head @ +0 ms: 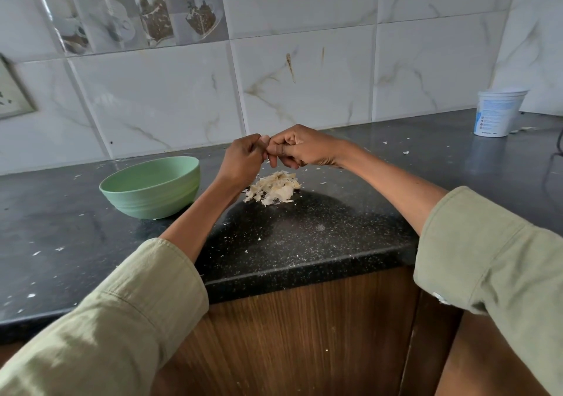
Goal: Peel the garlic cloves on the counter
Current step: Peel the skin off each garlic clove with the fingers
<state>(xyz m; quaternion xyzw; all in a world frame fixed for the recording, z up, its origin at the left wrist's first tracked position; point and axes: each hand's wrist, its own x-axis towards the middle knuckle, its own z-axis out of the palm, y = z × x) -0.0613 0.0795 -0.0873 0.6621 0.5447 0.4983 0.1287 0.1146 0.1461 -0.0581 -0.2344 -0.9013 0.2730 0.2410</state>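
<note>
My left hand (243, 159) and my right hand (300, 149) meet above the dark counter (304, 234), fingers curled together around something small. A pale tip of a garlic clove (264, 140) shows between the fingertips of both hands; the rest of it is hidden. Just below the hands lies a heap of pale garlic skins (275, 188) on the counter. A green bowl (150, 187) stands to the left of the heap; its inside is hidden from this angle.
A white plastic tub (496, 112) stands at the far right by the tiled wall. Small skin flakes are scattered over the counter. The counter's front edge runs across the lower view, with wooden cabinet fronts (304, 334) below.
</note>
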